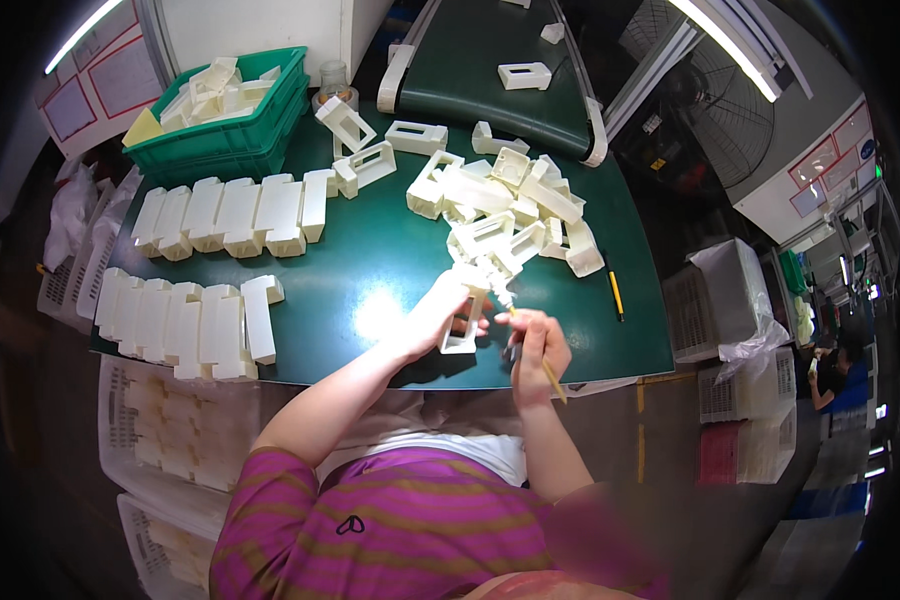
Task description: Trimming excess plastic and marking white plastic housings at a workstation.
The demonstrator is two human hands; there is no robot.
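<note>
My left hand (pixel 436 312) is closed round a cream-white plastic housing (pixel 460 345) with a rectangular opening, held near the front edge of the table. Some of its fingers show through and beside that opening. Just to the right, my right hand (pixel 538 350) pinches a thin yellow stick-like tool (pixel 554 380). The tool's rear end points down toward me; its tip is up by the housing, too small to make out. Beyond both hands lies a loose heap of similar white housings (pixel 490 190), its nearest pieces close to the left hand.
On the left, white housings stand in a back row (pixel 235 215) and a front row (pixel 170 320). Green crates (pixel 210 145) of parts and a glass jar (pixel 334 78) are behind. A conveyor belt (pixel 460 70) ends at the table's far side. A yellow-and-black pen-like tool (pixel 615 295) lies right.
</note>
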